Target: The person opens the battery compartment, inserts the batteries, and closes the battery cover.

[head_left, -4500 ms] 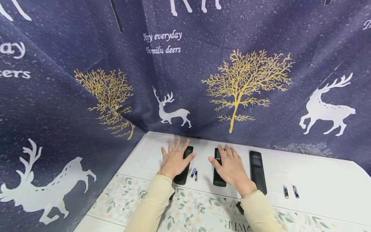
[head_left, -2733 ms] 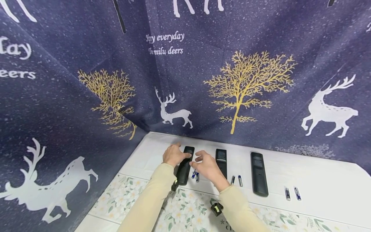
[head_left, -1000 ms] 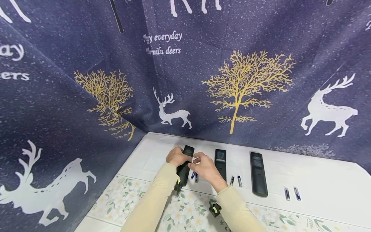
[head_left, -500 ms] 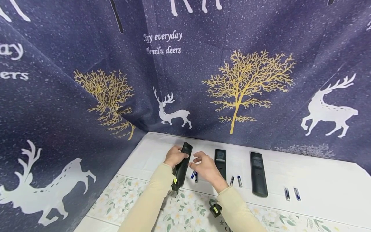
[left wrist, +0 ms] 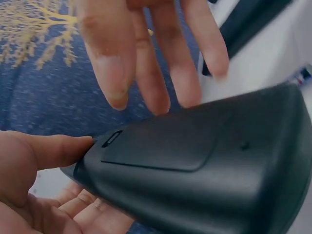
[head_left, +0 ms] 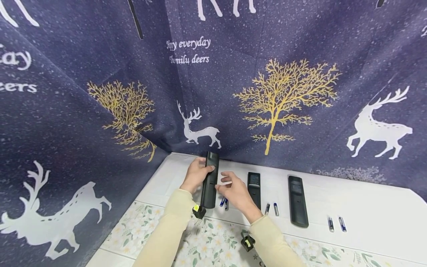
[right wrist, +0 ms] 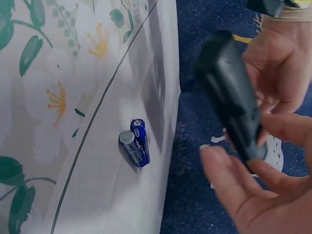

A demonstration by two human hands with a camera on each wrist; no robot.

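Observation:
My left hand (head_left: 194, 175) grips a black remote control (head_left: 209, 191) by its side, thumb on top, and holds it raised and tilted above the table. Its back faces up. In the left wrist view the outline of the battery cover (left wrist: 161, 148) and its small latch (left wrist: 113, 138) show; the cover is in place. My right hand (head_left: 237, 191) is at the right side of the remote, fingers loosely bent and spread, fingertips right at its edge, pinching nothing. Two blue-and-silver batteries (right wrist: 134, 146) lie on the table below, between the hands.
A second black remote (head_left: 254, 185) lies beyond my right hand, with two batteries (head_left: 272, 209) beside it. A third remote (head_left: 298, 202) lies farther right, and two more batteries (head_left: 337, 224) lie past it. A dark printed cloth (head_left: 227, 92) hangs behind the white table (head_left: 373, 207).
Both hands started spread flat over the remotes. My left hand then took hold of the leftmost remote and lifted it, tilting its far end up. My right hand moved left beside it.

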